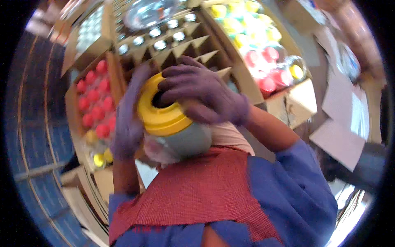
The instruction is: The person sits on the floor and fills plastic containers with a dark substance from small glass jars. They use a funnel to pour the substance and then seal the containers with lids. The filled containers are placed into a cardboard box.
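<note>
A round grey container (188, 142) with a thick yellow ring-shaped lid (163, 123) is held close in front of my chest, tilted. A dark round opening shows in the lid's middle. My left hand (128, 117), in a purple glove, lies along the lid's left side and is blurred. From the right, my right hand (200, 89), gloved the same way, curls over the lid with fingertips at the opening. A pinkish patch, perhaps a label, shows on the container's lower left. Beyond my hands, a divided cardboard box (228, 72) holds several silver-capped bottles (160, 45).
A clear round plastic-like vessel (148, 15) rests over the bottles at the back. Left stands a box of red-capped bottles (98, 112); right, a box with yellow-capped (233, 26) and red-capped bottles (267, 84). Loose cardboard sheets (338, 145) lie far right. Dark blue floor (34, 123) shows left.
</note>
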